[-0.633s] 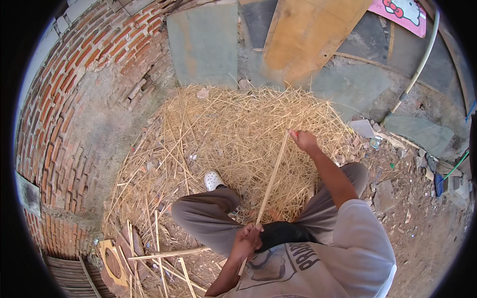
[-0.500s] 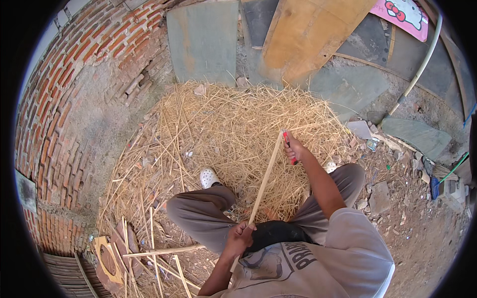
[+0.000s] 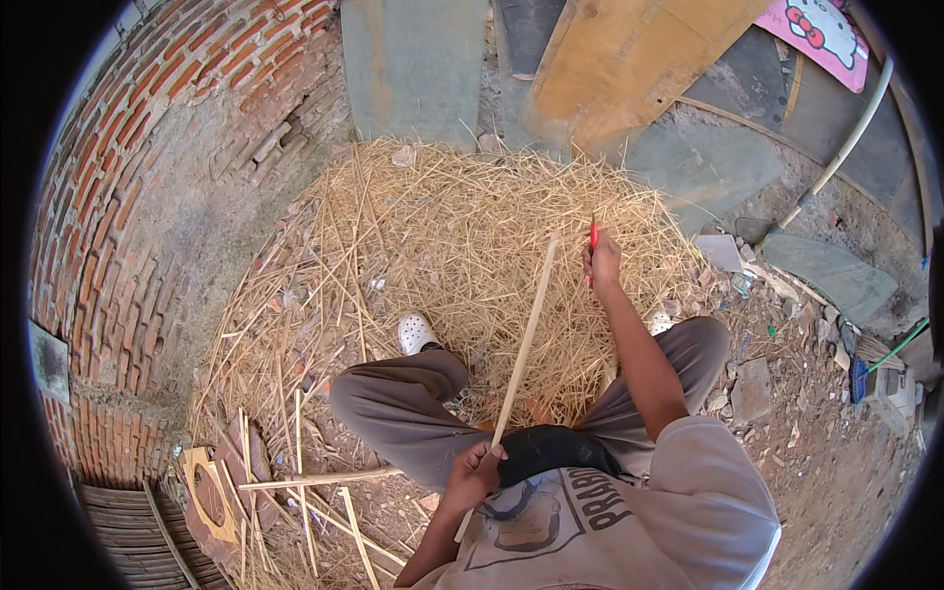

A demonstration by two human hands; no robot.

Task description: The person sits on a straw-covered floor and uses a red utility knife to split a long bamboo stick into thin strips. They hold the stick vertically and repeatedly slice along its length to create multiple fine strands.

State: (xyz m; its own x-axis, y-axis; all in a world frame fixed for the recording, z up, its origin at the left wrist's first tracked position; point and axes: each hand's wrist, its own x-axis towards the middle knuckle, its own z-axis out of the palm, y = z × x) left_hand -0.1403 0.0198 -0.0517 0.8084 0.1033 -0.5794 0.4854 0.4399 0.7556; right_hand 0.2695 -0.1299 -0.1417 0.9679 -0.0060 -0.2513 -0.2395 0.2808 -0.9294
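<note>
My left hand [image 3: 476, 474] is closed round the near part of a long, pale bamboo strip [image 3: 528, 339], close to my belly. From there the strip slants away over the shavings, its far end free. Beyond my knees, my right hand [image 3: 604, 261] grips a red utility knife [image 3: 594, 236], which points away from me. A gap separates the knife from the strip's far end, on its right side. A black pad [image 3: 556, 454] lies across my lap, beneath the strip.
Thin shavings [image 3: 472, 216] pile up ahead of me. Several cut strips [image 3: 320, 479] and a board with a round hole [image 3: 208, 497] lie at left. A brick wall [image 3: 128, 236] rises on the left; panels [image 3: 629, 69] lean at the back. Rubble [image 3: 752, 388] covers the right.
My right hand has moved the knife away from the strip's far end, to the right and farther out. My left hand keeps its hold, and the strip stays nearly in place.
</note>
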